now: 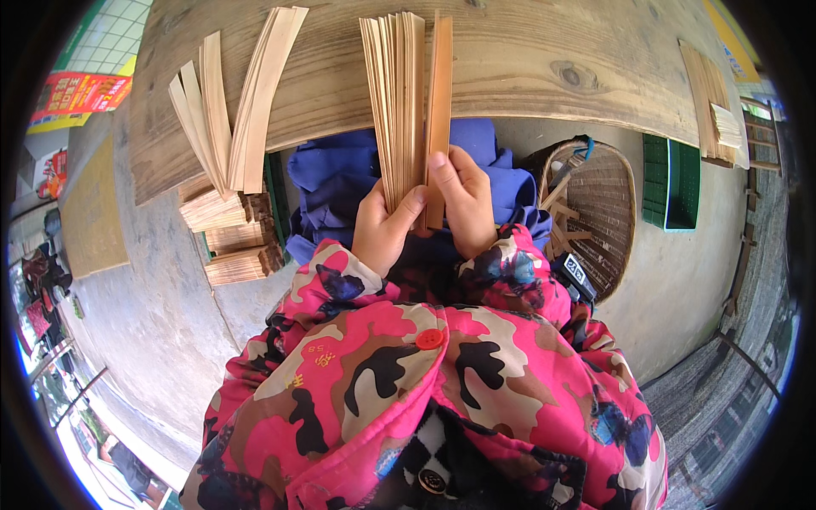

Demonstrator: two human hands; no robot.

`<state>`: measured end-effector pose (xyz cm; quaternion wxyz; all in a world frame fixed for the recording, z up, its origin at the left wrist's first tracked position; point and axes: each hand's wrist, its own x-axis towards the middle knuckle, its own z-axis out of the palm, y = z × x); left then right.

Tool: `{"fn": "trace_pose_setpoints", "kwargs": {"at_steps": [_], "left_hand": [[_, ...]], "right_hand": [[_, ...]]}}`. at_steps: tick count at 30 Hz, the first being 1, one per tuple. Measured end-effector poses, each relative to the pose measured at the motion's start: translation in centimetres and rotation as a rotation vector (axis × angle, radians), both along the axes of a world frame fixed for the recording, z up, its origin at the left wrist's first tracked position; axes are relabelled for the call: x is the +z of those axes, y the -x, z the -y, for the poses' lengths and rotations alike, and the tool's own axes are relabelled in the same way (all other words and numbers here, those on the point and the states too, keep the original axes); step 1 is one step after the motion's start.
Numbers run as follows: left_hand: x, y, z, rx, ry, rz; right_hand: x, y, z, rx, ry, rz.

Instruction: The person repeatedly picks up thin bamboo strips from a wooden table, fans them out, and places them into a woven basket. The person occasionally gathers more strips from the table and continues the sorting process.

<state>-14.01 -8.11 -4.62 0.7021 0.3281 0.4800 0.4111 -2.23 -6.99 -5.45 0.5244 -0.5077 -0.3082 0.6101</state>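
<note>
My left hand [382, 223] is closed around the lower end of a thick bundle of thin wooden strips [394, 102], its thumb lying across the front. The bundle points away from me, with its far part over the table edge. Close beside it, my right hand [463, 197] grips a darker, orange-brown strip or thin stack of wooden strips [440, 110], thumb on its face. A narrow gap separates this piece from the bundle at the far end. Both hands are nearly together above blue cloth [331, 170] on my lap.
Loose strips [263, 102] fan over the left end of the wooden table [544, 51]. Below them, a green crate [276, 200] holds bundled strips [242, 265]. Right of my lap stand a woven basket [608, 204] with wood pieces and a green bin [671, 183]. More strips [705, 93] lie far right.
</note>
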Motion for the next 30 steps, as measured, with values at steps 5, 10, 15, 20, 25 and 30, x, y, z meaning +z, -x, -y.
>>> {"fn": "trace_pose_setpoints", "kwargs": {"at_steps": [5,10,15,20,25,30], "left_hand": [[-0.3,0.4,-0.1,-0.039,0.001,-0.02],[-0.2,0.5,-0.1,-0.093,-0.041,-0.105],[0.0,-0.3,-0.2,0.039,-0.112,-0.071],[0.3,1.1,-0.7,0.005,-0.054,-0.192],[0.2,1.2,-0.5,0.004,-0.075,-0.086],[0.1,0.9,-0.4,-0.048,-0.053,0.024]], "right_hand": [[-0.2,-0.1,-0.3,-0.012,0.013,-0.089],[0.5,-0.1,-0.1,0.094,0.096,-0.199],[0.3,-0.2,-0.3,-0.034,0.168,-0.315],[-0.4,-0.8,-0.5,-0.036,0.104,-0.296],[-0.3,-1.0,-0.4,-0.032,0.159,-0.379],[0.2,-1.0,-0.5,0.004,0.173,-0.275]]}}
